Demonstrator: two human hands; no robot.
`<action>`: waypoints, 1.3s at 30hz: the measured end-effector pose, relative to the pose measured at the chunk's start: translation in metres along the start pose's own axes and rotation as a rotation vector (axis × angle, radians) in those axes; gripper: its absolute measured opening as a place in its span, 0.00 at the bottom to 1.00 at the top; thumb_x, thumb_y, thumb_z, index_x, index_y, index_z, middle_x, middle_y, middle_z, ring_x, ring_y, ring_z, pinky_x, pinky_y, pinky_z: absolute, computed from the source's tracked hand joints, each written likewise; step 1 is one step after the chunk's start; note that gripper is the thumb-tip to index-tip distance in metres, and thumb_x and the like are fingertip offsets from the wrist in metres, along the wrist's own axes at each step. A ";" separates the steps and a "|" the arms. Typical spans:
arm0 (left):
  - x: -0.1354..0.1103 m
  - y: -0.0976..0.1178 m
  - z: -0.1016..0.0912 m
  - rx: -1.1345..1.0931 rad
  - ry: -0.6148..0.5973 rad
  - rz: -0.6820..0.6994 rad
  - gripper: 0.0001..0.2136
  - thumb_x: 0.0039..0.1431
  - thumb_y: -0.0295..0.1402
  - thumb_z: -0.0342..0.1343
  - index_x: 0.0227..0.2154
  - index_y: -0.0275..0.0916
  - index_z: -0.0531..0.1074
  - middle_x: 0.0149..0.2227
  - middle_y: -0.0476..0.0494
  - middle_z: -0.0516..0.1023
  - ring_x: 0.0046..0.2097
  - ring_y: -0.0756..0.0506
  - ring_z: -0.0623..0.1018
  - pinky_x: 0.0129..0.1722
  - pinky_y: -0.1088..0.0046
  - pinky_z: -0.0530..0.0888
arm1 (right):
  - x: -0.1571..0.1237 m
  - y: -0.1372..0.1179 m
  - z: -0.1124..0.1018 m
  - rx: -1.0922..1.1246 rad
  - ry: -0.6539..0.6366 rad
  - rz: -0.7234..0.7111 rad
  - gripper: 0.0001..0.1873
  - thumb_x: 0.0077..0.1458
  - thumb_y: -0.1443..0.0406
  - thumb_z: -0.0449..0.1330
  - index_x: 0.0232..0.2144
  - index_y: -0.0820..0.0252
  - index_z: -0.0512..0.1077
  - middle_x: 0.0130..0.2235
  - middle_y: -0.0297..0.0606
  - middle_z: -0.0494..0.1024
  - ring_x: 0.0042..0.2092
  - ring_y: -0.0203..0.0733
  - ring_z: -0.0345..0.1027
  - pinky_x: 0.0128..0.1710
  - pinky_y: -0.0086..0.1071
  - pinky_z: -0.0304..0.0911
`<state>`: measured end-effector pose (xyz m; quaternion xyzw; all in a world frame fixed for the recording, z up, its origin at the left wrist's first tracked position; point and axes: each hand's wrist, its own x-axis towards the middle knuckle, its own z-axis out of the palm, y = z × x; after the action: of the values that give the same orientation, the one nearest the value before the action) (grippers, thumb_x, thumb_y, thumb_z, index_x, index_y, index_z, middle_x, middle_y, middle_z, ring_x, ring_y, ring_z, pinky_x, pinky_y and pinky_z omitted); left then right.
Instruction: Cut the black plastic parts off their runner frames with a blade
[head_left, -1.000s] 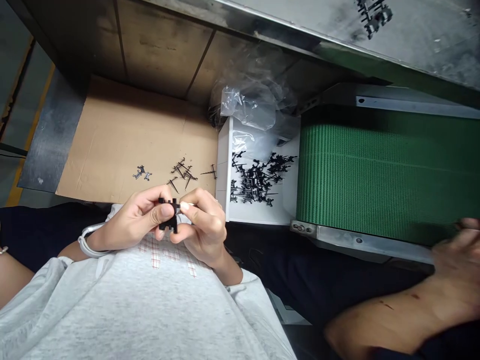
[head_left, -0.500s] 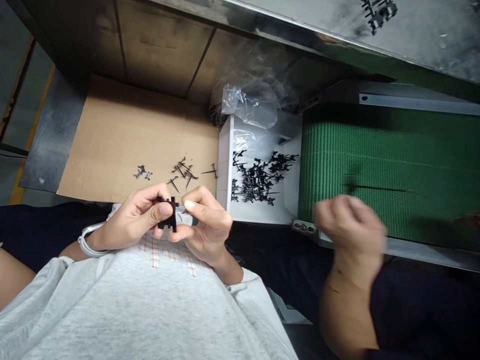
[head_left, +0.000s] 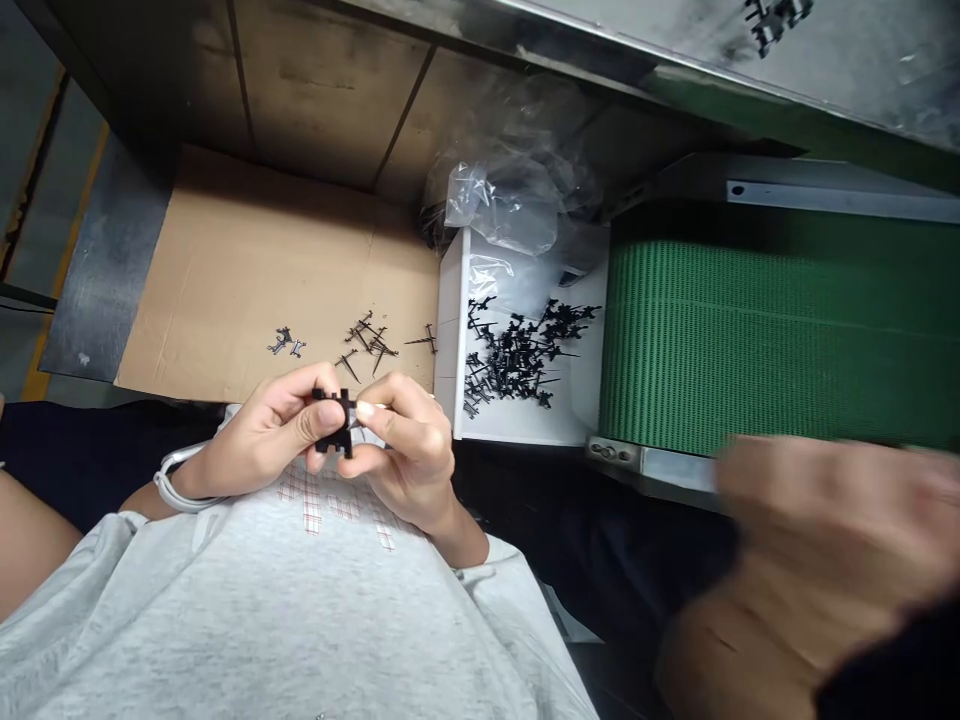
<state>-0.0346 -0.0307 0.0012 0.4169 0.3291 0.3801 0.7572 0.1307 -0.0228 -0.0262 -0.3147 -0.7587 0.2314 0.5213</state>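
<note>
Close to my shirt, my left hand grips a small black notched plastic part between thumb and fingers. Opposite it, my right hand is closed in a pinch at the part's right side. What sits between its thumb and index finger is too small to make out. Beyond my hands, several thin dark branched pieces lie on a cardboard sheet. A few small black clips rest to their left.
A white bin holds a heap of black plastic parts, with clear plastic bags at its back. To the right runs a green conveyor belt. A co-worker's blurred hand is at its front edge. A metal ledge overhangs the back.
The co-worker's hand has moved right and nearer, off the belt's left part. My right hand has shifted slightly against the black part; my left keeps its grip.
</note>
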 end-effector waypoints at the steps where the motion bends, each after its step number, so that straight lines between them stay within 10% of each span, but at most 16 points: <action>1: 0.000 0.000 0.000 0.000 -0.002 -0.005 0.16 0.64 0.46 0.55 0.29 0.38 0.64 0.23 0.55 0.67 0.20 0.57 0.63 0.22 0.82 0.63 | 0.000 0.000 0.000 0.014 0.002 0.002 0.21 0.65 0.52 0.53 0.58 0.43 0.60 0.29 0.28 0.65 0.26 0.35 0.57 0.25 0.32 0.54; 16: 0.002 -0.002 0.001 -0.020 0.160 -0.050 0.19 0.57 0.47 0.62 0.24 0.39 0.64 0.18 0.53 0.69 0.21 0.53 0.70 0.19 0.80 0.65 | -0.001 -0.001 -0.001 0.015 -0.015 0.020 0.22 0.63 0.56 0.59 0.57 0.42 0.61 0.29 0.27 0.65 0.27 0.35 0.59 0.25 0.31 0.55; 25: 0.151 0.027 -0.103 -0.146 0.227 -0.216 0.20 0.61 0.12 0.47 0.15 0.32 0.64 0.22 0.51 0.72 0.31 0.55 0.80 0.21 0.90 0.60 | -0.001 -0.001 0.001 0.115 0.009 0.063 0.23 0.62 0.51 0.57 0.57 0.42 0.61 0.30 0.27 0.68 0.29 0.34 0.65 0.27 0.31 0.60; 34: 0.288 0.049 -0.005 -0.230 0.030 -0.275 0.18 0.61 0.17 0.47 0.19 0.32 0.75 0.32 0.55 0.80 0.35 0.55 0.83 0.25 0.88 0.64 | -0.013 0.002 0.003 0.139 0.022 0.084 0.17 0.64 0.53 0.55 0.53 0.46 0.62 0.30 0.26 0.67 0.26 0.32 0.60 0.27 0.30 0.58; 39: 0.229 0.066 0.043 -0.220 0.080 -0.253 0.22 0.66 0.24 0.41 0.14 0.33 0.63 0.22 0.52 0.71 0.27 0.56 0.78 0.22 0.84 0.61 | -0.024 0.002 0.004 0.227 0.119 0.287 0.14 0.62 0.52 0.58 0.46 0.47 0.63 0.28 0.25 0.65 0.28 0.32 0.61 0.28 0.27 0.59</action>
<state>0.0941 0.1711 0.0366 0.2715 0.3654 0.3319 0.8262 0.1338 -0.0389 -0.0440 -0.3720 -0.6430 0.3684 0.5590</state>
